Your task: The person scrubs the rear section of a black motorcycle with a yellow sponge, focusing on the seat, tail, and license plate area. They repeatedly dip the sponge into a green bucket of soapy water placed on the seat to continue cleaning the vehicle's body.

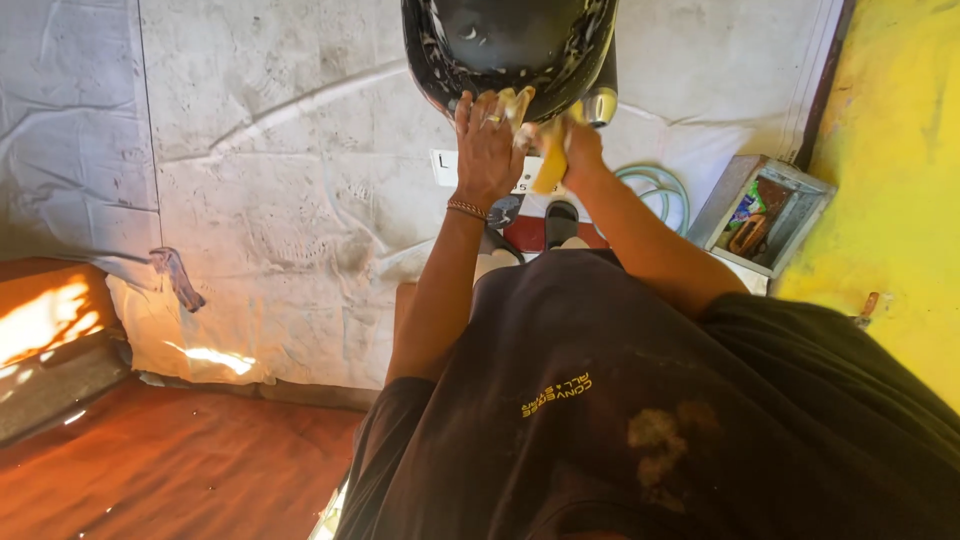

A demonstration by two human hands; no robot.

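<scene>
- Where both arms reach fwd from the body, hands meet at lower rear edge of black vehicle body panel [510, 45], top centre of view.
- Left hand [487, 150]: palm flat vs. panel's lower edge, fingers spread & extended, not gripping; ring on one finger, beaded bracelet [466, 209] at wrist.
- Right hand [578, 148]: fingers closed round yellow sponge [550, 165], sponge pressed up vs. panel underside, just beside left hand; fingertips partly hidden by sponge & foam.
- White suds on sponge, both hands & panel surface; panel glossy, streaked w/ foam.
- Chrome exhaust tip [600, 105]: just right of sponge, under panel's right side.
- White plate [445, 165] w/ dark characters: behind left hand, mostly covered; not transcribed.
- Green hose [668, 190]: coiled on ground, right of right forearm, near hands but apart.
- Grey box [765, 215]: open top, on ground further right, beside yellow wall; holds a brush-like item & coloured packet, detail too small to confirm.
- Yellow wall [890, 150]: fills right edge of view.
- Grey tarp [270, 180]: creased, dirty, covers ground under & left of panel.
- Red floor [170, 460]: lower left, wet sheen, sun patches.
- Black shirt [640, 400]: fills lower centre, pale stain on front.
- Dark shoe [560, 212] visible on ground below hands, betw. forearms.
</scene>
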